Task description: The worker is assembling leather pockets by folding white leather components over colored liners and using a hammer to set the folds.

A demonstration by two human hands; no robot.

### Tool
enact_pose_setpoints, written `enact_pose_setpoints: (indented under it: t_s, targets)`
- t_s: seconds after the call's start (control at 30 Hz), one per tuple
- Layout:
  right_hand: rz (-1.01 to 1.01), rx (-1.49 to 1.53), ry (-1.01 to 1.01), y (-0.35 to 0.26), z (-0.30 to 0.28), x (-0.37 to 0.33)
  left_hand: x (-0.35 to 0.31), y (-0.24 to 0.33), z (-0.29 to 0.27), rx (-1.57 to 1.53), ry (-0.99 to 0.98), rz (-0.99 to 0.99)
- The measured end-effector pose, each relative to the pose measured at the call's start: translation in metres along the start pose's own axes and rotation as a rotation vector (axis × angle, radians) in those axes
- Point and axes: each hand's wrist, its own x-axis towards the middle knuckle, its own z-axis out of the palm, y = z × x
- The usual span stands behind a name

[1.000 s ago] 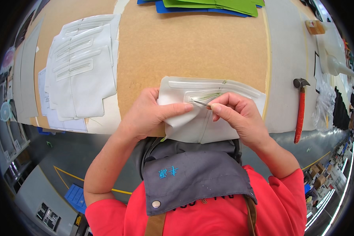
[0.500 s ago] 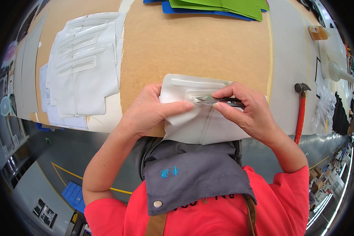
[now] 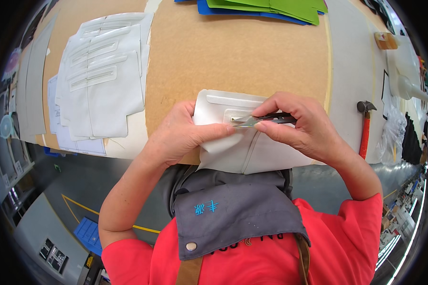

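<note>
- Worktable [image 3: 233,52]: its brown surface extended beyond the fingers of both hands, with a pale strip to their right.
- Grey apron [image 3: 242,209]: worn over a red shirt, it lay on the near side of the fingers.
- Stack of white panels [image 3: 104,102]: overlapping pieces with slotted frames lay well to the left of the left fingers.
- White panel [image 3: 266,152]: the piece being worked lay beneath and between the two sets of fingers, at the table's near edge; its lower part hung toward the apron.
- Green and blue sheets [image 3: 271,5]: these were piled well beyond the right fingers.
- Left hand [image 3: 183,133]: the thumb pressed flat on the white panel, clamping its left side; the other fingers were largely hidden, their spacing impossible to tell.
- Right hand [image 3: 302,126]: thumb and forefinger were closed on the snips; the remaining fingers were partly concealed.
- Clear plastic bag [image 3: 391,137]: crumpled, it lay well to the right of the right fingers.
- Hammer [image 3: 365,126]: red-handled, it lay between those fingers and the bag.
- Snips [image 3: 278,117]: dark-handled, they pointed from the right fingertips toward the left thumb.
- Slotted frame [image 3: 233,114]: it lay just beyond the left thumb tip, at the blades.
</note>
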Motion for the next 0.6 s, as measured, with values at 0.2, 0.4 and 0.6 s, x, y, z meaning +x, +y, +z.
enact_pose_setpoints:
  t_s: [0.2, 0.4, 0.6]
  targets:
    - [0.200, 0.167, 0.070, 0.000, -0.003, 0.001, -0.003, 0.004, 0.000, 0.001, 0.003, -0.039]
    - [0.268, 0.113, 0.021, 0.012, 0.000, 0.021, -0.001, 0.001, 0.002, -0.081, -0.042, -0.076]
    - [0.108, 0.014, 0.093, 0.020, 0.011, 0.024, 0.002, 0.000, -0.003, -0.060, -0.211, -0.113]
